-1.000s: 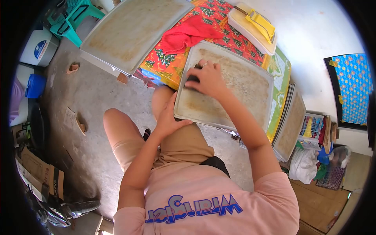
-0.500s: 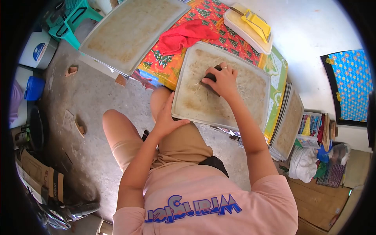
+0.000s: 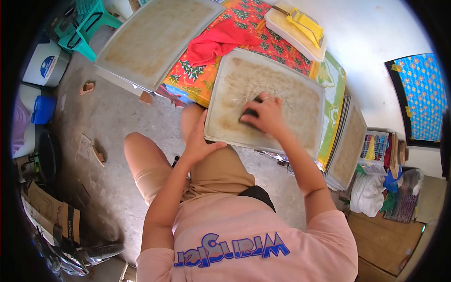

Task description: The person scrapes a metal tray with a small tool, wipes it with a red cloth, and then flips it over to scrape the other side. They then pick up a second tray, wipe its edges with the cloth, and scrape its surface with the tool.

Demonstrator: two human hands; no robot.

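Note:
A large, worn metal baking tray [image 3: 225,124] with brownish stains and scratch marks lies at the table's near edge. Its lower left corner reaches over my thigh. My left hand [image 3: 199,143] grips that corner, with the thumb along the near rim and the fingers up the left side. In my right hand [image 3: 268,115] is a dark flat block [image 3: 250,113], pressed on the middle of the tray. Motion blurs this hand, and its fingers partly cover the block. A red cloth [image 3: 218,43] is bunched just beyond the tray's far left corner.
Another stained tray [image 3: 155,42] tops a stack at the left. More trays [image 3: 346,145] stand to the right. A lidded plastic container [image 3: 282,23] carries a yellow tool [image 3: 306,28] by the wall. Patterned cloth [image 3: 272,49] covers the table. A green chair [image 3: 96,26] stands far left.
My right hand has shifted slightly down over the tray with the dark block, which has turned under the fingers. My left hand keeps its hold on the tray corner.

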